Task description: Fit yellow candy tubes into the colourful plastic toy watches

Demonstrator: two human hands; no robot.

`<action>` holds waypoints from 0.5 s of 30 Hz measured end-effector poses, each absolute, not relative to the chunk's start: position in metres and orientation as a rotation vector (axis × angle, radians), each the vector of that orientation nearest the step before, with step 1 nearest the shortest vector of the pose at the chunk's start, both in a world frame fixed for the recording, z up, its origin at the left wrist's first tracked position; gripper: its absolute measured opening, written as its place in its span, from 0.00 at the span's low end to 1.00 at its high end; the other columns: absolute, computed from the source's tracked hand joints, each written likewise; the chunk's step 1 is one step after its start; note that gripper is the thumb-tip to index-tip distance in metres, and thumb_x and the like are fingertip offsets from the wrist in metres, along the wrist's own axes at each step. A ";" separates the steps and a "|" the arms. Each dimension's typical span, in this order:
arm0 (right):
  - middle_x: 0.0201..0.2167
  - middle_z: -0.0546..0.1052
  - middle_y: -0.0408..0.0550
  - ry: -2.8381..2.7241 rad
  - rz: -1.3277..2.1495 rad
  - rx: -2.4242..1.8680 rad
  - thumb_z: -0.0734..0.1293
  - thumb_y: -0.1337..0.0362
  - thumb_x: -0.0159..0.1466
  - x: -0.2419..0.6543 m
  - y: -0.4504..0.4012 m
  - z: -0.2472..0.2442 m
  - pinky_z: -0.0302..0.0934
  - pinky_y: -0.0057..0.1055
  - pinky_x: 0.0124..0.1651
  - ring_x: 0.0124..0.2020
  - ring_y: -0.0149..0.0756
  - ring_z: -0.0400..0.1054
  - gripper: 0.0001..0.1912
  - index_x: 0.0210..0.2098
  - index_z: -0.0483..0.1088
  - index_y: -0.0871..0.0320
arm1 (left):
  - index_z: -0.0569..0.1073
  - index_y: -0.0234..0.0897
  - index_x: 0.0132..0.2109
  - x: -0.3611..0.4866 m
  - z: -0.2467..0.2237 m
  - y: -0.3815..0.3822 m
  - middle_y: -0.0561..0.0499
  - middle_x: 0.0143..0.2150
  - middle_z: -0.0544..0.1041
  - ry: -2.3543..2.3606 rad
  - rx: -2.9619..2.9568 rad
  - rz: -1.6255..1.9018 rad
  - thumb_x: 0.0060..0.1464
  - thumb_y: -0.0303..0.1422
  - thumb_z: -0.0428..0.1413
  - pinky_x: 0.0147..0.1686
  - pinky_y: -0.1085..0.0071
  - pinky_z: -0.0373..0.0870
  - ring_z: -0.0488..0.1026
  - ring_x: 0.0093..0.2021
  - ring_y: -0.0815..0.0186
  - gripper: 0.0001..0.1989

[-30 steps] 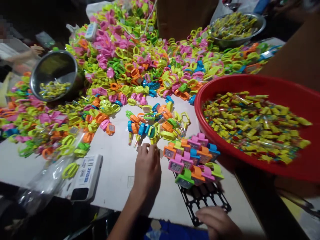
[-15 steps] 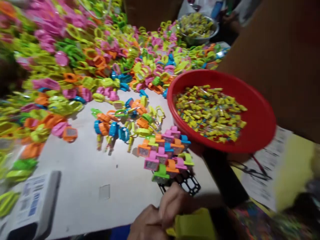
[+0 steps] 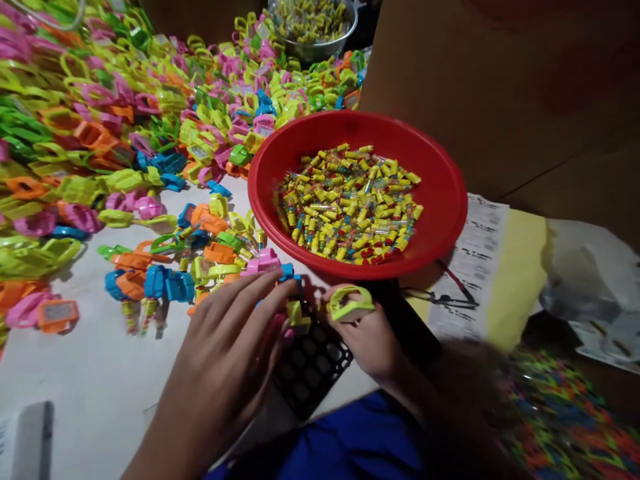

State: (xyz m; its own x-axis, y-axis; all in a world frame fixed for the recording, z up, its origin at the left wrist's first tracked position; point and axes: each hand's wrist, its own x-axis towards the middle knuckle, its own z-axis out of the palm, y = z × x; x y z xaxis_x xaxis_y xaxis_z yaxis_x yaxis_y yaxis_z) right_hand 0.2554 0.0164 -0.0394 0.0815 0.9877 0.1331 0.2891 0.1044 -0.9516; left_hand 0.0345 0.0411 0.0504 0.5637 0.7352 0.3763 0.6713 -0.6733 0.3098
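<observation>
My left hand [image 3: 230,347] reaches over the black grid tray [image 3: 310,363], its fingers stretched out and covering most of the coloured toy watches there. A blue watch [image 3: 291,273] and a pink one [image 3: 263,261] show past its fingertips. To the right, my right hand [image 3: 367,333] pinches a yellow-green toy watch [image 3: 351,303] near the tray's right side. Several orange and blue watches [image 3: 163,283] lie on the white table [image 3: 100,373], some with small yellow tubes attached.
A red basin [image 3: 440,233] of small yellow tubes stands behind my hands. Watches are heaped at the back left. A metal bowl [image 3: 345,40] is at the back, a white box [image 3: 30,440] at front left. Printed sheets [image 3: 475,267] and glasses lie right of the basin.
The view has swung to the right. My hands, earlier together below the tray, have separated: the left now spreads over the watches, the right holds up a yellow-green watch.
</observation>
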 end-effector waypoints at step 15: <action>0.60 0.81 0.64 -2.139 0.690 -1.398 0.63 0.77 0.55 0.253 0.011 -0.045 0.72 0.41 0.65 0.60 0.50 0.77 0.35 0.62 0.72 0.65 | 0.59 0.39 0.77 0.037 0.039 0.037 0.48 0.78 0.66 1.163 2.697 0.520 0.71 0.34 0.53 0.79 0.57 0.49 0.56 0.80 0.54 0.32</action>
State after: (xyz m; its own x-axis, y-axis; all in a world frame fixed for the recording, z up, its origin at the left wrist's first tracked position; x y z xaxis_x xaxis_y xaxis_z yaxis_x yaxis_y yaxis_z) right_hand 0.2528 0.0114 -0.0447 -0.3554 0.9264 0.1247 0.6787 0.3475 -0.6470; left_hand 0.0369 0.0371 0.0386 0.6375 0.7282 0.2518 0.6728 -0.6854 0.2786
